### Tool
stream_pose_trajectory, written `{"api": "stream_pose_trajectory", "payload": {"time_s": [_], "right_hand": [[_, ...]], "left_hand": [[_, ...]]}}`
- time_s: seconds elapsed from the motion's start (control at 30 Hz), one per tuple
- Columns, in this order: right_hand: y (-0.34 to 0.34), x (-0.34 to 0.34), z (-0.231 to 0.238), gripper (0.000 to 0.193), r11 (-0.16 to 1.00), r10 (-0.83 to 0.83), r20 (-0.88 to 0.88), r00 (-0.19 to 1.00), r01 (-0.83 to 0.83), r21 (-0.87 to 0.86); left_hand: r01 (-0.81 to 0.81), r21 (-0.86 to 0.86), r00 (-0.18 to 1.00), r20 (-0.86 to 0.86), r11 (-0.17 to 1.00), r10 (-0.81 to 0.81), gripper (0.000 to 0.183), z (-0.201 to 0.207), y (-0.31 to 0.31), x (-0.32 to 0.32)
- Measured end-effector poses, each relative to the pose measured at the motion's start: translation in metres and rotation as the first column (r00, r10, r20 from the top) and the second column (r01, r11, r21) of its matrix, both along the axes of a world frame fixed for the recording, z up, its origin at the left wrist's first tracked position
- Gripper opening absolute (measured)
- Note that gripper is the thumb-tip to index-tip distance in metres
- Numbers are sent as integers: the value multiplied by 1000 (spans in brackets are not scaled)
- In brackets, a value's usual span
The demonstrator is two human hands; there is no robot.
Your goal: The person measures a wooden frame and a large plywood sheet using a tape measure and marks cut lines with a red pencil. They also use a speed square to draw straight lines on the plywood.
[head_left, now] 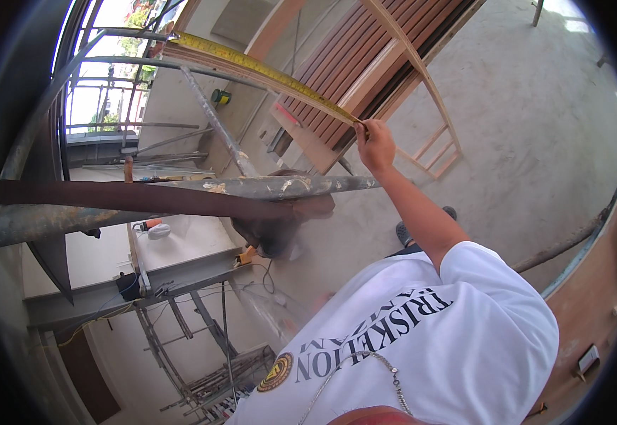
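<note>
From my remote seat I see the yellow tape measure blade (260, 68) starting at upper left and running along a pale wooden strip (213, 61) down to the right hand (375, 146), whose thumb and fingers are pinched together on its near end; whether they grip the wood too, I cannot tell. The left hand is outside my view. I judge the blade light and springy, stiff enough along its length but quick to twist or buckle, its edges slick and perhaps sharp, so I favour pinching the flat faces at the end. Counting rightward, I get one thick grey pipe (266, 186), one dark brown band (145, 198), one blade, one strip beneath it, one slatted brown panel (351, 49) with slats too crowded to number, one hand and two dark shoes (403, 232).
</note>
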State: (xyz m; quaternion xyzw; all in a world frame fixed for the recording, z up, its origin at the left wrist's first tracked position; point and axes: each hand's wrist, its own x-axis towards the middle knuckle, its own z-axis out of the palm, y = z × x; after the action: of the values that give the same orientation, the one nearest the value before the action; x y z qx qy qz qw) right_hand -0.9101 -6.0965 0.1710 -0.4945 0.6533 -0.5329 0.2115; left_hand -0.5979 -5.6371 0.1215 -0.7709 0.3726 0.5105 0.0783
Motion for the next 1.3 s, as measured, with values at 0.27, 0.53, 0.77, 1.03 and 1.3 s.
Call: {"api": "stream_pose_trajectory", "payload": {"time_s": [0.27,0.53,0.77,1.03,1.3], "right_hand": [[17,-15,0,17,987,144,230,963,-124,-97],[40,-35,-16,19,962,175,293,940,-227,153],[25,-15,-15,20,953,229,228,946,-266,145],[16,-12,-15,18,959,220,232,947,-254,124],[11,-10,-19,18,974,216,176,960,-225,32]], "left_hand": [[20,-68,1000,-1,997,-20,49,33,-33,-14],[11,-75,1000,-25,997,-13,47,11,-24,2],[16,-73,1000,-20,997,-17,46,-32,21,24],[21,-109,1000,-12,994,-22,44,-45,30,24],[21,-3,998,58,1000,-21,47,-3,9,1]]}}
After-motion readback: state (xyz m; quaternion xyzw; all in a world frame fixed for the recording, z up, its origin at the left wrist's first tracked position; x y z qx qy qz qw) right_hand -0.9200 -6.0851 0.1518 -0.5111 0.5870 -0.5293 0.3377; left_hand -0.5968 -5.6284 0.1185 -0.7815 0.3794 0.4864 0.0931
